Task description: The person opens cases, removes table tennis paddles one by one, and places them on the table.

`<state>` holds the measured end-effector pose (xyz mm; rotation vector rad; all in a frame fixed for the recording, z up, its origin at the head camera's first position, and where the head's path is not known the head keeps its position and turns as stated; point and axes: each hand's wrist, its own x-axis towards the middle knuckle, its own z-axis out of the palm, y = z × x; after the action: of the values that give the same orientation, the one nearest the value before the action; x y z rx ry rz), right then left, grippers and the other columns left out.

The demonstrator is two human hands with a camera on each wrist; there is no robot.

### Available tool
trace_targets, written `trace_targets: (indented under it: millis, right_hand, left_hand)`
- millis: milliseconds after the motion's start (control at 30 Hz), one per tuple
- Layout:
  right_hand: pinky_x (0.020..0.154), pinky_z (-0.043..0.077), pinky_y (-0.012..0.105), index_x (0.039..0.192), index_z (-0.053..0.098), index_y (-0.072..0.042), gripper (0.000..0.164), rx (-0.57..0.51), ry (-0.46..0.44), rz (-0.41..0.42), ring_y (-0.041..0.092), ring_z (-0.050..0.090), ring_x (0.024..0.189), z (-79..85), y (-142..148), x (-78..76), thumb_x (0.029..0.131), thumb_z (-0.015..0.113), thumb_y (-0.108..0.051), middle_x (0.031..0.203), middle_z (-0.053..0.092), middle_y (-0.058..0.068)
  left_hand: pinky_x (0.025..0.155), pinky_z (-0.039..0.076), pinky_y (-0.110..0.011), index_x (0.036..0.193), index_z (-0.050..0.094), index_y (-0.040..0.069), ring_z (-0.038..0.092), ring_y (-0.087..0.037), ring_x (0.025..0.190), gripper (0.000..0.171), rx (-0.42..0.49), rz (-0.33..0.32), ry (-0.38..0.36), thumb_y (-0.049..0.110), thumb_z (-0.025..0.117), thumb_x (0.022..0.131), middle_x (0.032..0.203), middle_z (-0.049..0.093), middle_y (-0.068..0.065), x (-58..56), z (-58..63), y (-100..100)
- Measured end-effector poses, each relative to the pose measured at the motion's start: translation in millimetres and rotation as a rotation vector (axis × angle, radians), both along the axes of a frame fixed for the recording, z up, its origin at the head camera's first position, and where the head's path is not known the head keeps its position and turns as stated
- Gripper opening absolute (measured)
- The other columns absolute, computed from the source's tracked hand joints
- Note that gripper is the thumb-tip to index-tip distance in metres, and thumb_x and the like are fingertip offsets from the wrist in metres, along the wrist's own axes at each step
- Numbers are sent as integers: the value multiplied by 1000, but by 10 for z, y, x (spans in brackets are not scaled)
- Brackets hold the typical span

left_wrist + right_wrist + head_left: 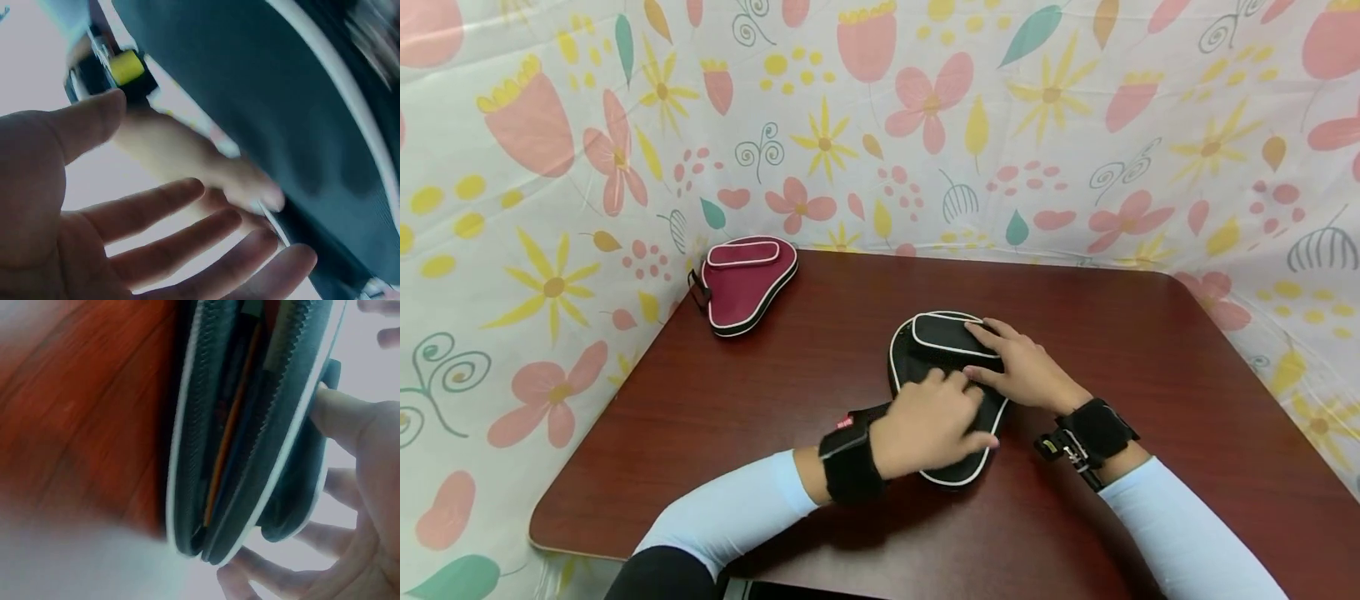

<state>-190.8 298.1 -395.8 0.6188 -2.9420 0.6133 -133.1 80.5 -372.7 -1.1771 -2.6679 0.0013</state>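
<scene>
A black table tennis racket case (913, 364) with white piping lies on the table, its rounded end away from me and a small pocket (951, 333) on top. In the right wrist view its zipper (284, 381) is parted along the side, and a thin orange-brown edge (226, 440) shows inside. My right hand (1030, 368) rests on the right side of the case and pocket, fingers spread. Above the narrower part is my left hand (925, 427), palm down; the left wrist view shows its fingers loosely extended with nothing between them.
A dark red racket case (741, 293) with white piping and a black strap lies at the table's far left corner. The brown table (820, 333) meets a flower-patterned cloth (850, 167) at the back and sides. A dark object (805, 592) shows at the near edge.
</scene>
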Motion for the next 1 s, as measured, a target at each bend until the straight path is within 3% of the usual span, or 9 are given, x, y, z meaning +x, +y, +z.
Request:
trace_targets:
  millis: [100,200,400,533,633,800,900,1000]
  right_hand:
    - [104,32,74,161,34,-10,74,-8,12,2,51,37,142,-22,43,13,100,67,-38,163,28,24]
    - [106,33,72,161,32,-8,74,-3,11,2,51,37,142,-43,62,22,101,66,-37,164,27,24]
    - [104,37,69,161,33,-7,74,25,12,10,52,41,139,-41,39,25,102,65,-37,164,26,25]
    - [104,38,68,161,32,-7,74,19,-20,11,51,40,140,-20,51,27,102,64,-39,164,25,25]
    - [106,37,67,161,30,-7,75,-10,-56,31,49,36,144,-5,84,29,103,60,-42,165,23,25]
    - [110,32,67,162,26,-5,68,-106,-57,47,48,30,147,16,172,35,108,51,-39,164,21,27]
    - [110,30,67,162,27,-5,62,-164,-25,18,48,30,147,24,223,45,111,46,-35,164,22,28]
    - [111,30,66,160,31,-4,57,-218,28,-38,47,32,146,36,261,64,112,42,-32,161,30,28]
  left_hand:
    - [61,55,-35,115,74,23,61,-21,93,69,-79,-46,14,82,56,84,114,67,-1,126,-26,167]
    - [60,54,-31,113,75,25,61,-22,92,62,-144,-40,31,78,62,84,112,65,-1,188,-61,302]
    - [62,55,-29,118,71,19,56,-24,91,40,-196,13,40,49,69,91,112,60,-3,202,-124,415]
    - [62,54,-27,120,70,16,55,-24,90,42,-192,-11,38,47,69,92,112,59,-4,183,-140,420]
    - [60,54,-27,122,68,14,57,-23,89,44,-167,-39,-15,45,69,92,114,60,-5,132,-121,396]
    - [60,52,-28,127,62,12,57,-23,89,47,-65,-50,-196,40,69,91,119,59,-4,-4,-49,318]
    - [67,52,-30,129,57,14,56,-23,92,47,9,-42,-286,38,69,91,120,57,-3,-67,-14,262]
    - [74,52,-31,138,51,17,57,-22,95,50,50,-53,-309,34,66,94,123,56,-3,-96,-6,213]
